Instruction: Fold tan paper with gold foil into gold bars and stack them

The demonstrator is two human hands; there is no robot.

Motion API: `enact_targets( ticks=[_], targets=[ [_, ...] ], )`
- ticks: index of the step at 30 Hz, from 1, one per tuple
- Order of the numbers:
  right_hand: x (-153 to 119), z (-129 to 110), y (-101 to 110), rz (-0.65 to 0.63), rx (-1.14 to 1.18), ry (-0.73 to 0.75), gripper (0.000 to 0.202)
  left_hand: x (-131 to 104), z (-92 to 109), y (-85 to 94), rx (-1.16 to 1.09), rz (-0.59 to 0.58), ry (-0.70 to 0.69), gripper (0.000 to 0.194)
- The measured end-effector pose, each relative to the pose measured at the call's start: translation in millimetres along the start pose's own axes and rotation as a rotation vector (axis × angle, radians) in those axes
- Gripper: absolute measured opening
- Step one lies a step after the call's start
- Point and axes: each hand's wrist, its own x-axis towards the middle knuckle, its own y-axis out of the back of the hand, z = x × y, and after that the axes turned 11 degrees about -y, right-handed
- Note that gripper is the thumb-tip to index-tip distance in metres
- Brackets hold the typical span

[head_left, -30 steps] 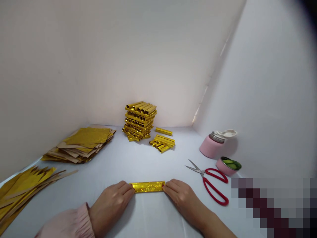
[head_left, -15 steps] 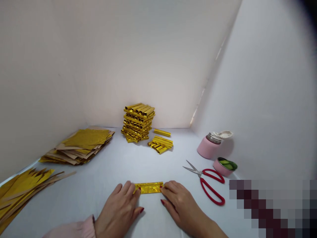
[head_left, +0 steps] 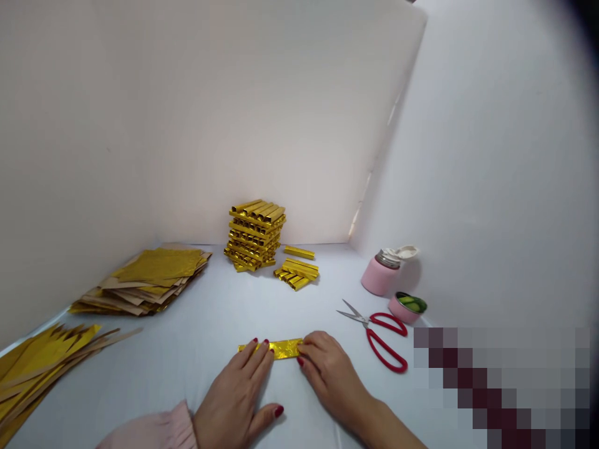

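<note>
A folded strip of shiny gold paper lies flat on the white table in front of me. My left hand rests across its left part, fingers stretched out flat and thumb spread away to the right. At the right end, my right hand has its fingers curled, with thumb and fingertips closed on the strip's end. The curled fingers cover that end. Red scissors lie with their blades parted, right of my right hand.
A crisscross stack of gold paper tubes stands at the back, with loose tubes beside it. Gold paper sheets and cut strips lie left. A pink flask and a small pink bowl with green pieces stand right.
My left hand's fingers have straightened and moved onto the strip, lying flat over its left part. My right hand stays at the right end. The whole view has shifted slightly.
</note>
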Motion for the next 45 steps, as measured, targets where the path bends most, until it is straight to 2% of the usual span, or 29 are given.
enact_targets(
  ticks=[2, 3, 7, 12, 17, 23, 28, 35, 40, 42, 45],
  targets=[
    [2.4, -15.1, -8.3, -0.011, -0.050, 0.033, 0.035, 1.9, 0.0, 1.0, 0.013, -0.009, -0.011, 0.068],
    [3.8, -22.7, -12.7, -0.055, -0.073, 0.063, 0.041, 3.5, 0.5, 2.5, 0.025, -0.010, -0.018, 0.067],
    [7.0, -38.3, -23.8, -0.206, -0.089, 0.064, 0.045, 10.3, 3.2, 9.7, 0.065, 0.012, -0.050, 0.067],
    [-0.9, -24.3, -14.5, -0.232, -0.115, -0.002, 0.053, 9.5, 3.4, 10.0, 0.076, -0.027, -0.019, 0.064],
    [-8.0, -11.4, -3.3, -0.219, -0.196, -0.153, 0.047, 6.8, 4.3, 9.0, 0.020, -0.058, 0.045, 0.061],
    [-10.4, -10.8, -3.4, -0.198, -0.185, -0.196, 0.046, 13.5, 7.9, 21.0, -0.012, -0.158, 0.066, 0.063],
    [-10.6, -10.4, -6.2, -0.186, -0.183, -0.224, 0.046, 16.7, 9.7, 26.6, -0.038, -0.160, 0.076, 0.063],
    [-14.3, 2.5, 0.5, -0.131, -0.196, -0.298, 0.042, 19.3, 12.3, 31.1, -0.058, -0.236, 0.120, 0.064],
    [6.2, 7.9, 12.2, -0.029, -0.198, -0.359, 0.041, 21.2, 13.8, 34.2, -0.101, -0.265, 0.154, 0.064],
    [24.3, -1.0, 9.4, 0.022, -0.183, -0.357, 0.045, 21.2, 14.1, 34.5, -0.108, -0.266, 0.155, 0.064],
    [51.7, -25.5, -6.9, 0.005, -0.116, -0.213, 0.051, 20.5, 13.9, 33.6, -0.111, -0.242, 0.148, 0.064]
  ],
)
